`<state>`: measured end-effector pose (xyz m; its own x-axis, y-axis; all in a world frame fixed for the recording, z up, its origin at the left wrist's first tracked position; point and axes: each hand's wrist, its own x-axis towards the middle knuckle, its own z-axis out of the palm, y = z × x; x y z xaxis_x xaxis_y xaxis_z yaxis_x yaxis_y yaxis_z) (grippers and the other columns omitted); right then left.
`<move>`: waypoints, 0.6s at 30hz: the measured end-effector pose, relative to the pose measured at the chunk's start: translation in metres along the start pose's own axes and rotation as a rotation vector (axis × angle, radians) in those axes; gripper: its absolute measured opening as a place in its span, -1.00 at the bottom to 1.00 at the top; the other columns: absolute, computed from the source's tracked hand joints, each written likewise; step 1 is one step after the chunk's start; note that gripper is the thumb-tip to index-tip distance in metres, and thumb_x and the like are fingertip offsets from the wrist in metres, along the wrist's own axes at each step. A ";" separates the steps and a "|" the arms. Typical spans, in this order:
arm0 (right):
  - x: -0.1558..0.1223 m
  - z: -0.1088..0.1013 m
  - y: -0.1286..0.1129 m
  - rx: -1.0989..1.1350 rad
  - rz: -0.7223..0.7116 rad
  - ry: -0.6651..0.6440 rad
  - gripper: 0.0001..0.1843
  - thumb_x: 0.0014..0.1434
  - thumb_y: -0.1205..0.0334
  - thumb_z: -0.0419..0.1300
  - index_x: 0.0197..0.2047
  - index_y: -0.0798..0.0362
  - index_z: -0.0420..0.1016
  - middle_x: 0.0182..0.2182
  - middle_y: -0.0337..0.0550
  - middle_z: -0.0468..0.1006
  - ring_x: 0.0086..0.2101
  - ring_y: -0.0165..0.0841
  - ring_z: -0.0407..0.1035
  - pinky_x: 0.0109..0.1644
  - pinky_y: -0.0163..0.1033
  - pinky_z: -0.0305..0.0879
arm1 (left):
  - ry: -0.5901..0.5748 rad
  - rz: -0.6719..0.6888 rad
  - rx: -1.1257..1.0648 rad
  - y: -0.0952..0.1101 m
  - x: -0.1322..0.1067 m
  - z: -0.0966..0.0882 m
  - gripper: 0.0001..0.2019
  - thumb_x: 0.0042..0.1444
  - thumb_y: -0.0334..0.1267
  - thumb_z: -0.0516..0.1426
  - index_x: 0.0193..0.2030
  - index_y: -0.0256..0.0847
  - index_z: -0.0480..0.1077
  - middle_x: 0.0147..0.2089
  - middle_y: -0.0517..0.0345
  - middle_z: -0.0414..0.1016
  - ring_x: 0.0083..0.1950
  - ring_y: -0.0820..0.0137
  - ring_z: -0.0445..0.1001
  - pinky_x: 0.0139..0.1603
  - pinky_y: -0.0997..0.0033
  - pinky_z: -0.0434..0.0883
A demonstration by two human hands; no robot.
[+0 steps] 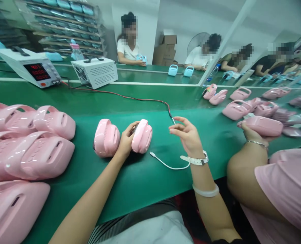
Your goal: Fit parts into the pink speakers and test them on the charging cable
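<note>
My left hand is closed round a pink plastic device standing on its side on the green belt. A second pink device stands just left of it, touching my wrist. My right hand pinches the metal tip of a red-and-black wire that runs back to the white power unit. A white cable with a small plug lies on the belt between my hands and leads to my right wrist.
Several pink devices are piled at the left. A meter with a red display stands at the back left. A co-worker in pink at the right holds a pink device; more pink ones lie beyond. Other people sit at the far belt.
</note>
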<state>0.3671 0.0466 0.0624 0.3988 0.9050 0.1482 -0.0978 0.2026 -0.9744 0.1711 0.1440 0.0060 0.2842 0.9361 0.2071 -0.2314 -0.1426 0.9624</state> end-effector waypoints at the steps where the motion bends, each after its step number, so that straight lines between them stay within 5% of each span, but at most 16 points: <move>1: -0.010 -0.008 -0.003 -0.013 -0.020 0.067 -0.40 -0.27 0.26 0.49 -0.11 0.03 0.43 -0.50 -0.31 0.59 -0.45 -0.39 0.44 -0.32 -0.29 0.38 | 0.000 0.010 -0.001 -0.001 0.000 0.000 -0.53 -0.14 -0.09 0.24 -0.05 -0.24 0.50 0.05 0.00 0.56 0.13 0.11 0.47 0.16 0.24 0.40; 6: -0.062 -0.054 0.004 -0.336 -0.052 0.275 -0.31 -0.22 0.09 0.49 -0.01 0.09 0.42 -0.44 -0.18 0.65 -0.66 -0.48 0.23 -0.58 -0.33 0.14 | -0.012 0.046 -0.011 -0.003 0.003 -0.001 -0.55 -0.17 -0.06 0.27 -0.12 -0.23 0.52 0.04 0.00 0.57 0.12 0.10 0.47 0.17 0.22 0.39; 10: -0.083 -0.083 0.022 -0.480 -0.047 0.381 -0.25 -0.25 -0.07 0.48 -0.03 0.14 0.44 -0.43 -0.05 0.66 -0.50 -0.29 0.46 -0.48 -0.28 0.23 | -0.021 0.068 -0.021 -0.001 0.002 0.000 -0.52 -0.19 0.00 0.29 -0.14 -0.25 0.52 0.03 -0.03 0.57 0.12 0.09 0.47 0.17 0.21 0.38; 18: -0.085 -0.099 0.048 -0.517 -0.033 0.473 -0.21 -0.38 -0.20 0.48 -0.16 0.15 0.47 -0.48 0.03 0.65 -0.50 -0.17 0.51 -0.48 -0.24 0.25 | -0.008 0.081 -0.015 -0.002 0.004 -0.001 -0.49 -0.21 -0.02 0.26 -0.09 -0.25 0.51 0.02 -0.07 0.57 0.14 0.04 0.46 0.17 0.16 0.39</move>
<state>0.4190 -0.0573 -0.0136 0.7594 0.6179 0.2036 0.3207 -0.0832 -0.9435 0.1714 0.1485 0.0046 0.2712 0.9191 0.2857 -0.2678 -0.2131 0.9396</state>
